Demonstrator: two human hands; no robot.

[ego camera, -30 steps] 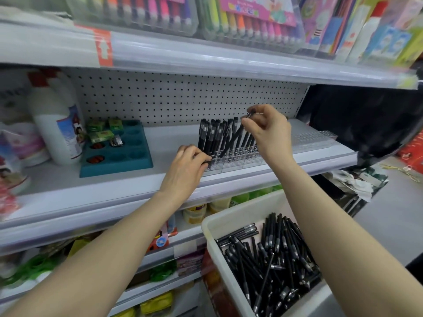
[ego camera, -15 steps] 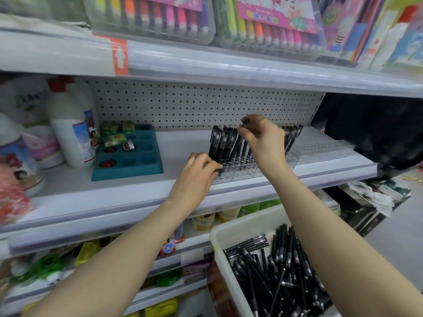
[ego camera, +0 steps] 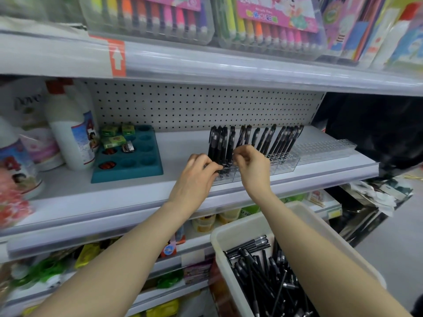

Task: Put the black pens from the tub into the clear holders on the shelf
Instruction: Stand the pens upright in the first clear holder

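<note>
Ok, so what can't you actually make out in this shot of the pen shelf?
Head view only.
Right hand: the back of the hand hides whether it pinches one of the standing pens.
Left hand: curled fingers cover the clear holder's front corner; grip unclear.
Tub: near end cut off by the bottom edge, part under the right forearm; loose pens uncountable.
White bottle's label: small print blurred.

Teal compartment tray (ego camera: 137, 167) beside a red-capped white bottle (ego camera: 68, 133), white pegboard (ego camera: 194, 106) behind, boxed colour markers (ego camera: 148, 17) overhead, orange arrow label (ego camera: 117, 58).
</note>
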